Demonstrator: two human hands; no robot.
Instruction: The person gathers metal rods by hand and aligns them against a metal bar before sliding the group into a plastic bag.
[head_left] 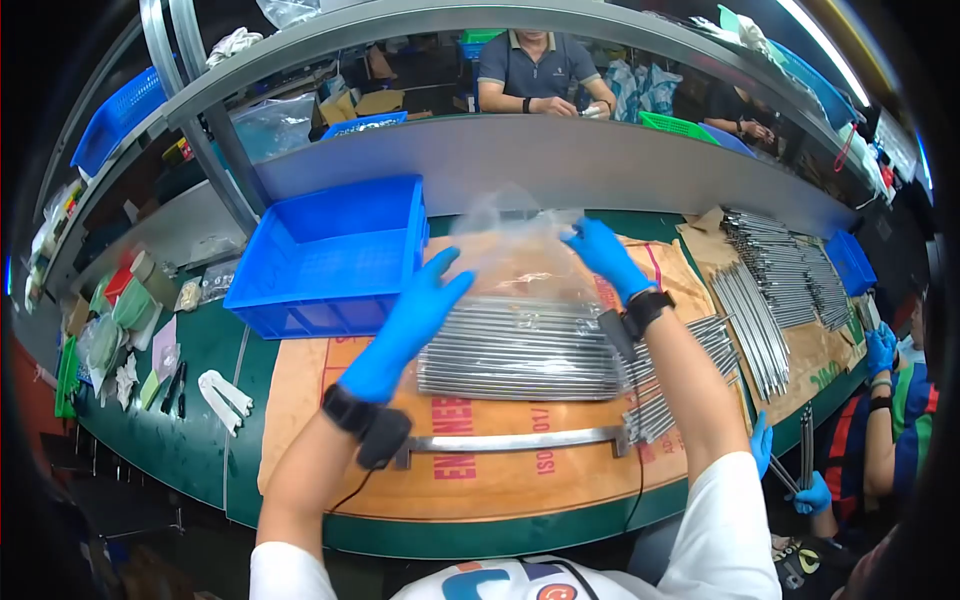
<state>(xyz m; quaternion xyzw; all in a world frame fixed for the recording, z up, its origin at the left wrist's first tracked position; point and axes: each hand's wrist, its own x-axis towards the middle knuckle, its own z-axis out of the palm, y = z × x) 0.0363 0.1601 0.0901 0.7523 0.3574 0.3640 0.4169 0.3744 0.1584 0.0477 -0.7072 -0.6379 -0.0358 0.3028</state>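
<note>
A clear plastic bag lies over a row of shiny metal rods, its loose mouth puffed up and blurred at the far end. My left hand, in a blue glove, is beside the bag's left edge with fingers apart and nothing in them. At the far right corner of the bag, my right hand, also gloved in blue, has its fingertips closed on the plastic. Nearer to me, a metal bar with end blocks lies crosswise on the brown printed paper sheet.
An empty blue crate stands left of the sheet. More rods lie piled at the right. White gloves and pens are on the green table at left. A co-worker's gloved hands hold rods at right; another person sits beyond the partition.
</note>
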